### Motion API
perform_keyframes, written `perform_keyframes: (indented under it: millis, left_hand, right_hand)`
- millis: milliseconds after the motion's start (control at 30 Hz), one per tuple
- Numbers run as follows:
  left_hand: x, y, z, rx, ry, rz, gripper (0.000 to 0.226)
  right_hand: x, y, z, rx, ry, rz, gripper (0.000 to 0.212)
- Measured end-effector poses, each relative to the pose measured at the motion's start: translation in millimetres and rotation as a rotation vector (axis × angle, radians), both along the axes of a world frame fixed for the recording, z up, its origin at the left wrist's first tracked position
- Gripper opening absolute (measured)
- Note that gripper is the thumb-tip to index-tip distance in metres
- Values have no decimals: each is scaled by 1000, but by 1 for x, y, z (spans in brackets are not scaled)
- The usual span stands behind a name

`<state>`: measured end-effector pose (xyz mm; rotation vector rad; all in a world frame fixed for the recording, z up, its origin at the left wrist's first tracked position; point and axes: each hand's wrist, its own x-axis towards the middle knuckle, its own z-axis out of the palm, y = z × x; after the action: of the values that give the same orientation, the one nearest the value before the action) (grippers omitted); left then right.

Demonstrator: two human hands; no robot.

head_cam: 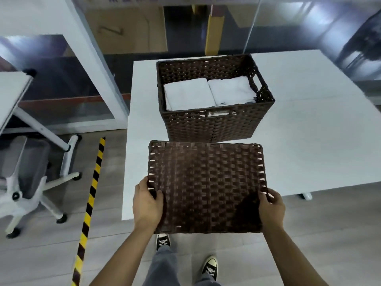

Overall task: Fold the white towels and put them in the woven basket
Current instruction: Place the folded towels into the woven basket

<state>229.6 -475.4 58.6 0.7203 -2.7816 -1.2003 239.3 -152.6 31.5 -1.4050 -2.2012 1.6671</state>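
Note:
A dark brown woven basket [210, 126] stands on the white table [309, 131]. Inside it lie two folded white towels side by side, one on the left [188, 93] and one on the right [231, 89]. In front of the basket I hold a flat dark brown woven lid [206, 186] over the table's near edge. My left hand [147, 203] grips its left edge, thumb on top. My right hand [271, 205] grips its right edge near the corner.
A white swivel chair [31, 182] and a white desk frame [41, 129] stand on the floor to the left. A yellow-and-black striped tape line [90, 203] runs along the floor beside the table. My feet [209, 267] stand under the lid.

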Motion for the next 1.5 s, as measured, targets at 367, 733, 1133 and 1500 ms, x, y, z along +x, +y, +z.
perform_keyframes:
  millis: [367, 733, 1133, 1500]
  left_hand:
    - [-17, 84, 67, 5, 223, 33, 38]
    - [-112, 75, 117, 6, 249, 127, 42]
    - [-259, 34, 122, -58, 162, 11, 39]
    - [-309, 35, 99, -12, 30, 24, 36]
  right_hand:
    - [-41, 85, 87, 66, 211, 17, 24]
    - [-167, 96, 148, 182, 271, 133, 28]
    - [-315, 58, 173, 263, 198, 372, 32]
    - [-369, 60, 139, 361, 75, 579, 35]
